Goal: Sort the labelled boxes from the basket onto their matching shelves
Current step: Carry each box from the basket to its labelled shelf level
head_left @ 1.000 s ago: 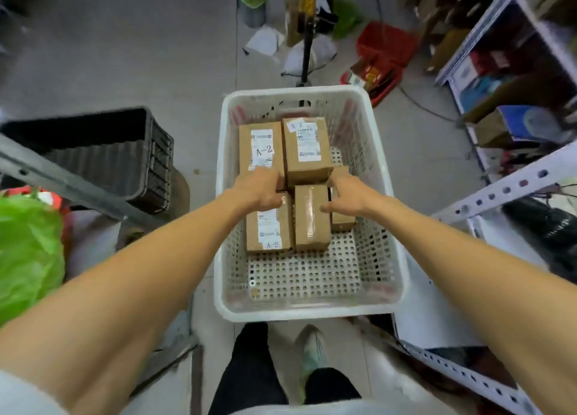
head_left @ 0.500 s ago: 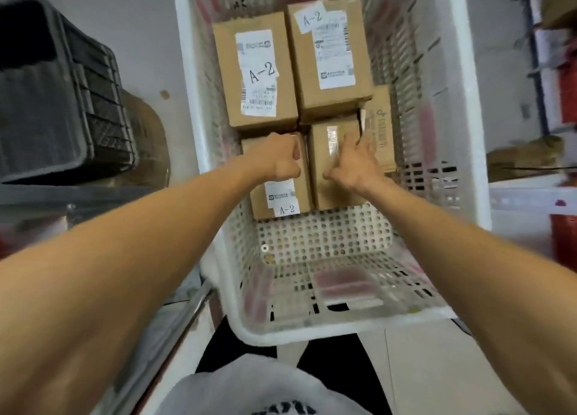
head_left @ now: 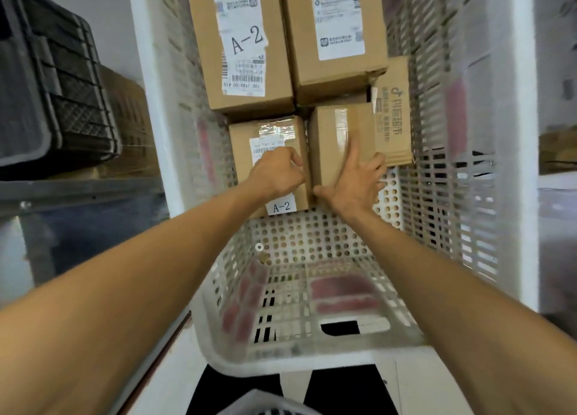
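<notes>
1. Cardboard, stiff and taped, so the box (head_left: 338, 143) should take a firm side grip; it looks light, though that is a guess. Best hold: two opposite side faces, away from the glossy tape.
2. Right hand (head_left: 356, 180) lies spread on that box, fingers apart, thumb at its near corner, not yet clamped.
3. Left hand (head_left: 278, 171) is curled on the A-2 box (head_left: 268, 165), at nine o'clock of the first; whether it grips the edge I cannot tell.
4. Basket (head_left: 518, 165) holds five boxes: two large ones at twelve o'clock, one marked A-2 (head_left: 246, 43), and a printed carton (head_left: 394, 111) at three o'clock.
5. Near half of the basket floor is bare.
</notes>
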`<state>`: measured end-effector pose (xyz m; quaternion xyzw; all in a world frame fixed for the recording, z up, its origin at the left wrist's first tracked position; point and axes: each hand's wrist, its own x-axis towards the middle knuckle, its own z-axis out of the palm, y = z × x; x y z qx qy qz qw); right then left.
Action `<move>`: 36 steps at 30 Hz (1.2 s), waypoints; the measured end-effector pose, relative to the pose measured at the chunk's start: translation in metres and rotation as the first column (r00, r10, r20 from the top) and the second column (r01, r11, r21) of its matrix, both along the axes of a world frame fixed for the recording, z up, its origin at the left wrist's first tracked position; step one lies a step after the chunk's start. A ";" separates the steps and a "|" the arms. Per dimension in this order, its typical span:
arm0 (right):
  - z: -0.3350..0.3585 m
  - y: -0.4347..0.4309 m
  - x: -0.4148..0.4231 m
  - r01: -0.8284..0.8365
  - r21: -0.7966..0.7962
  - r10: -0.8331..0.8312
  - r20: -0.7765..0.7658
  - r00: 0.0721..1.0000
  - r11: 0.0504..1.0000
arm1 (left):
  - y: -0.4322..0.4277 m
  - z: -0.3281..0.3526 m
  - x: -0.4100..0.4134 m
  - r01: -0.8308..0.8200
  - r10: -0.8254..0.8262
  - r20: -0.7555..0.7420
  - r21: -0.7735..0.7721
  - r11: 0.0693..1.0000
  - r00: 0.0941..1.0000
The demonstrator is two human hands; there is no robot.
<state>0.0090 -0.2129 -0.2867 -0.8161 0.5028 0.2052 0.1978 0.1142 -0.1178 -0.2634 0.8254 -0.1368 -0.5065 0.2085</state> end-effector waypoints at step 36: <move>0.233 -0.086 -0.027 -0.254 0.757 -0.443 0.580 0.684 0.602 | -0.011 0.242 -0.039 -0.330 0.318 -0.110 -0.490 0.807 0.942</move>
